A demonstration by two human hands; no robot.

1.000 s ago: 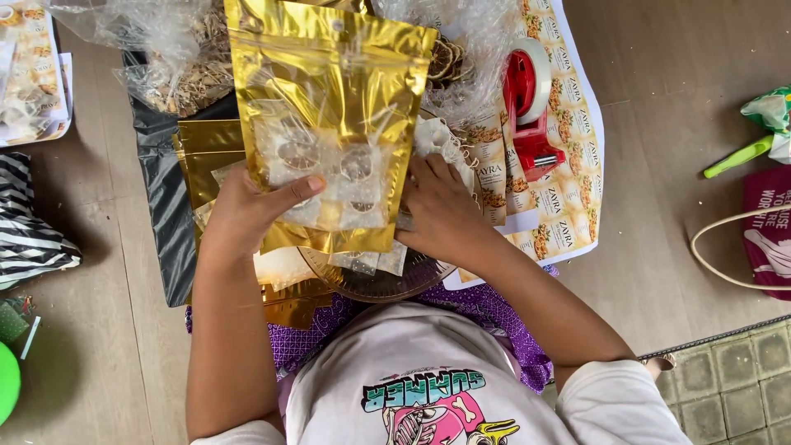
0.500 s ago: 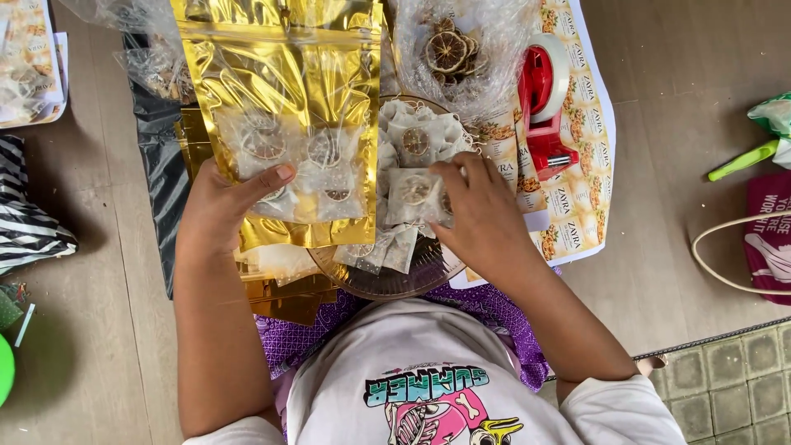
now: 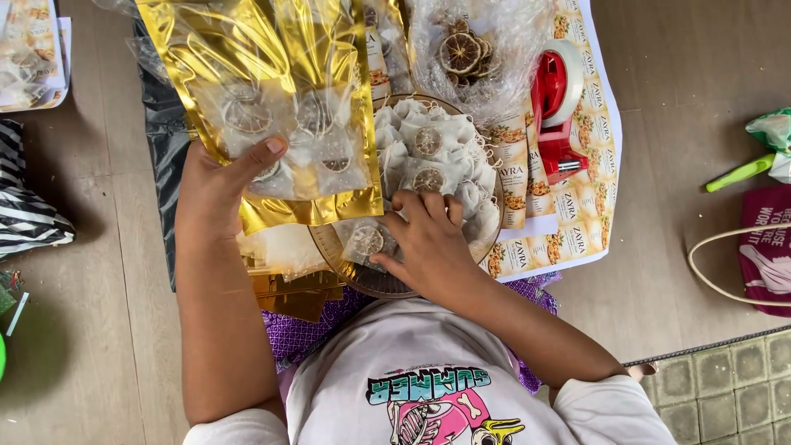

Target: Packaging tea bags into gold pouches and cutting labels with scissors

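My left hand holds a gold pouch with a clear front by its lower left edge; several small sachets with dried citrus slices show through the window. My right hand rests palm down on a round woven tray piled with small white sachets, its fingers curled onto one sachet at the tray's near edge. The pouch hangs to the left of the tray and overlaps its rim.
A red tape dispenser lies right of the tray on printed label sheets. A clear bag of dried citrus slices sits behind the tray. More gold pouches lie under it. A green tool and a bag handle are at far right.
My left hand has carried the gold pouch to the left. My right hand left the pouch and came down onto the sachets in the tray.
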